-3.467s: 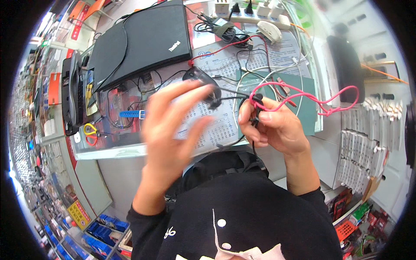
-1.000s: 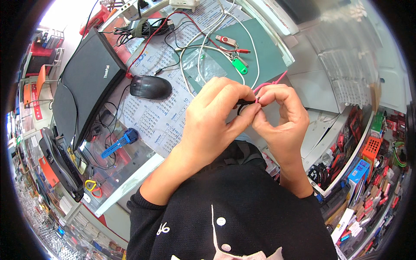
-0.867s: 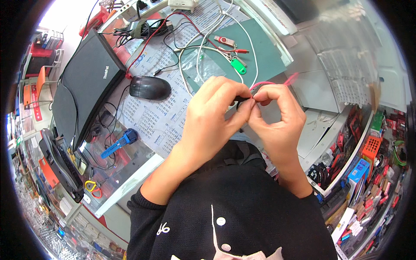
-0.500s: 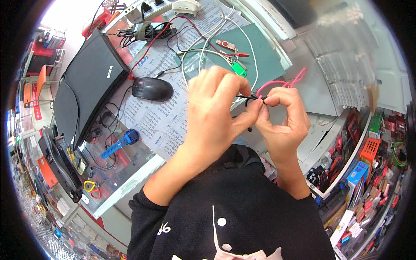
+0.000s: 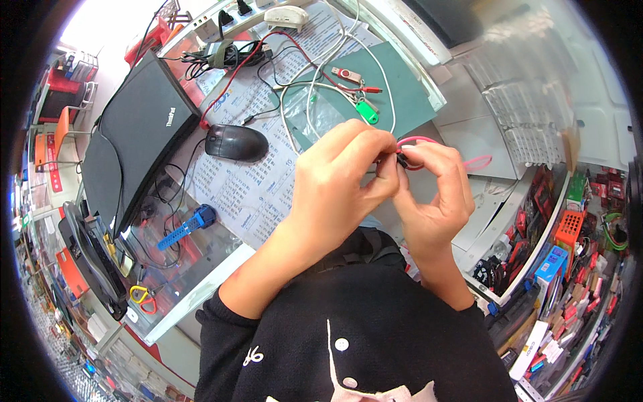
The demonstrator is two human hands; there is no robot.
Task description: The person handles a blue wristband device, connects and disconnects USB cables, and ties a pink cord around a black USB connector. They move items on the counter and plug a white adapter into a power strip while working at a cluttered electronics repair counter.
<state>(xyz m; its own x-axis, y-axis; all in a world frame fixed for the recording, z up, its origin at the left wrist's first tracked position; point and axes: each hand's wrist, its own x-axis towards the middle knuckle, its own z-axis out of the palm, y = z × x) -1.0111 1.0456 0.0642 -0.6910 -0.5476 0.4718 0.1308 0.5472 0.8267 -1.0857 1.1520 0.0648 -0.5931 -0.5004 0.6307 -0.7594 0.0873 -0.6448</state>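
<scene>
A pink cord (image 5: 478,162) with a black part (image 5: 402,161) is pinched between my two hands, held above the near edge of the desk. My left hand (image 5: 343,175) has thumb and forefinger pressed together at the black part. Close against it, my right hand (image 5: 439,191) grips the same spot with thumb and curled forefinger. A loop of the pink cord sticks out to the right behind my right knuckles. My fingers cover most of the black part, so its shape cannot be made out.
Past my hands lie a green mat (image 5: 412,87), white cables, a red USB stick (image 5: 347,74) and a green tag (image 5: 366,112). Leftward are a black mouse (image 5: 236,142), a closed laptop (image 5: 137,137), a blue watch (image 5: 189,226) and scissors (image 5: 142,299). Crowded shelves (image 5: 569,281) stand right.
My hands have drawn closer together, hiding more of the black part. The pink loop has swung lower and further right. The view has shifted slightly.
</scene>
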